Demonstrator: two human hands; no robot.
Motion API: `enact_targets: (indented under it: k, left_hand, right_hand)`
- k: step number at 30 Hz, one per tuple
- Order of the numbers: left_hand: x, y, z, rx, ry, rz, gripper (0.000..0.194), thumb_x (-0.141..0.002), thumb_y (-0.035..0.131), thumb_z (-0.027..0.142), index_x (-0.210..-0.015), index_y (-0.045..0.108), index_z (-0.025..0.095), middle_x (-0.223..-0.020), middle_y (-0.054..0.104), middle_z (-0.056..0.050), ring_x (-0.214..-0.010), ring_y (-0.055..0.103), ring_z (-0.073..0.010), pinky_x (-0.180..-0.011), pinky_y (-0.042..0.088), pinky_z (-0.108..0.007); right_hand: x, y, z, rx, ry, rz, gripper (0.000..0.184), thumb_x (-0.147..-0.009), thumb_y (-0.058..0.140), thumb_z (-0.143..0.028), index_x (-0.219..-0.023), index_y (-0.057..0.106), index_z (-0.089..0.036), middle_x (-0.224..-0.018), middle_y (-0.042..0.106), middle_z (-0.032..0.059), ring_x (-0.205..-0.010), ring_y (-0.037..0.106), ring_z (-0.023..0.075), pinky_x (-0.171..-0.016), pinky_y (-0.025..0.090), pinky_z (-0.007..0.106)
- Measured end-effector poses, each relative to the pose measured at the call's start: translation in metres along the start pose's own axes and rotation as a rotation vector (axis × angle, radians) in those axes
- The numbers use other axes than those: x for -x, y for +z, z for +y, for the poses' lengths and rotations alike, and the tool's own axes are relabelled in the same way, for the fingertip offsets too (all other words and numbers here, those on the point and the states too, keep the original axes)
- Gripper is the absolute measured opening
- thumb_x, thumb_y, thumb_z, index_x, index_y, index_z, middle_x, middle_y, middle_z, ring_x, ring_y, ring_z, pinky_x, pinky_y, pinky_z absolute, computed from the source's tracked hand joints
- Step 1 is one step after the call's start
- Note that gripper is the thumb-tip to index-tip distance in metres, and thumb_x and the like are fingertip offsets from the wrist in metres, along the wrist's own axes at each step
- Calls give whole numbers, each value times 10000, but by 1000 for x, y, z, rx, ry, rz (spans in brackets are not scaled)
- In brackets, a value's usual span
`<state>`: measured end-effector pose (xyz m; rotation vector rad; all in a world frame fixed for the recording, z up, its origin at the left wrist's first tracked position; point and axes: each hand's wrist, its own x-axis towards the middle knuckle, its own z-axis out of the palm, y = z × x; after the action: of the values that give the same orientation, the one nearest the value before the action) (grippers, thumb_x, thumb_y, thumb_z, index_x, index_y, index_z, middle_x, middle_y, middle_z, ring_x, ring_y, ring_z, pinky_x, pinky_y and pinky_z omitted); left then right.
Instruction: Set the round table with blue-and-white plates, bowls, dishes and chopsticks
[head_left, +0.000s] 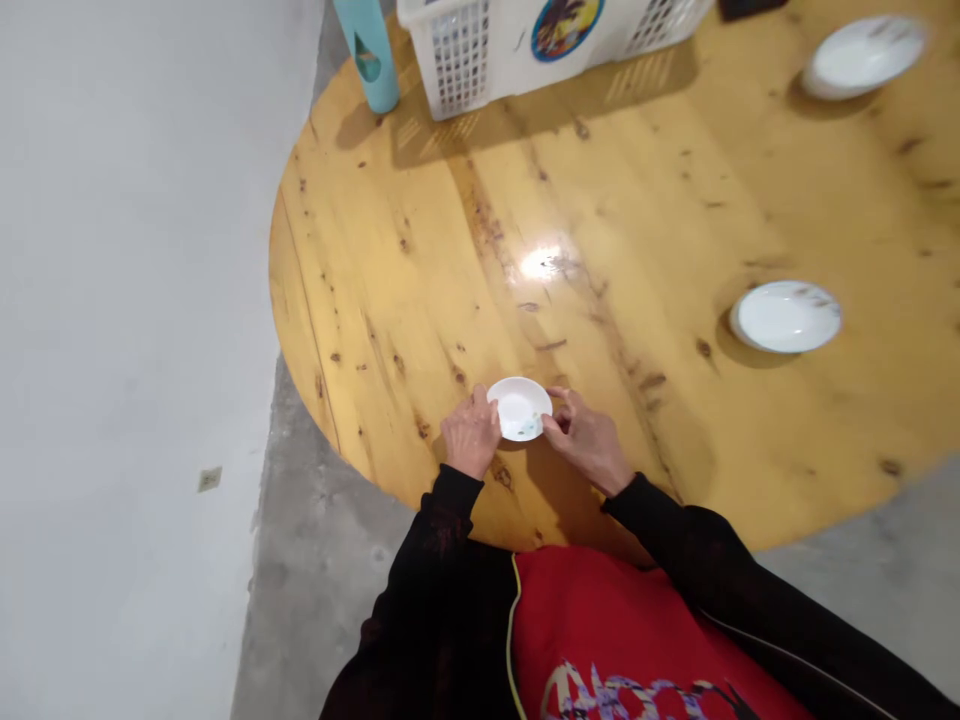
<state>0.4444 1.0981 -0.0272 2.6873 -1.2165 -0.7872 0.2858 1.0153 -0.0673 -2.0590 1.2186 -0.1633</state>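
Observation:
Between my two hands is a small white saucer (pixel 517 406) with a faint bluish-green print near its lower edge. My left hand (pixel 472 432) grips its left rim, the thumb over the edge. On the other side my right hand (pixel 589 440) pinches the right rim between thumb and fingers. The saucer is at or just above the wooden table (pixel 390 280), close to the front edge; I cannot tell whether it touches the wood.
A white bowl (pixel 787 317) stands to the right, and another white bowl (pixel 866 57) farther back. A white plastic basket (pixel 517 50) and a light-blue holder (pixel 373 60) stand at the back. Past the table's left edge rises a white wall (pixel 142 250).

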Motion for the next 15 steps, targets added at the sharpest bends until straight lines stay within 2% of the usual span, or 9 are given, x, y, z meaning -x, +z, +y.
enact_targets:
  k: [3, 5, 7, 10, 12, 15]
  left_hand:
    - [-3, 0, -8, -18, 65, 65, 258, -1064, 458, 328, -1127, 652, 171, -1115, 737, -154, -1069, 688, -280, -813, 456, -298]
    - [-9, -1, -14, 28, 86, 79, 199, -1040, 502, 297, -1079, 655, 176, -1126, 728, -140, -1069, 680, -268, -828, 451, -297]
    - [-17, -1, -18, 114, 102, 49, 167, -1031, 500, 268, -1030, 645, 186, -1042, 732, -106, -992, 686, -244, -817, 444, -292]
    - [-25, 0, -19, 226, 107, 1, 181, -1022, 463, 245, -929, 610, 198, -911, 713, -65, -868, 669, -221, -765, 426, -289]
    - [-22, 2, -19, 301, 110, -12, 187, -1011, 455, 254, -877, 577, 209, -867, 694, -45, -819, 649, -207, -729, 412, -280]
    - [-5, 8, -17, 364, 124, -25, 183, -988, 455, 275, -830, 533, 223, -821, 665, -20, -764, 623, -189, -698, 402, -267]
  right_hand:
    - [-3, -1, -8, -18, 38, -25, 452, -887, 484, -370, -1249, 632, -142, -740, 725, 57, -666, 657, 235, -657, 437, 320]
    - [-8, -1, -14, -63, 62, -61, 348, -893, 481, -351, -1131, 651, -163, -832, 732, 83, -722, 640, 225, -689, 419, 318]
    - [-16, 1, -18, -132, 78, -99, 217, -888, 482, -326, -964, 630, -187, -861, 710, 84, -741, 607, 207, -704, 398, 312]
    - [-22, 4, -18, -199, 113, -105, 76, -842, 506, -272, -798, 536, -216, -763, 642, 39, -685, 544, 177, -662, 365, 295]
    - [-19, 7, -14, -231, 133, -100, 52, -812, 513, -241, -766, 494, -226, -716, 603, 12, -652, 515, 163, -629, 350, 282]
    - [-1, 9, -6, -293, 143, -112, 47, -787, 509, -216, -768, 469, -233, -699, 575, -6, -642, 503, 159, -615, 349, 276]
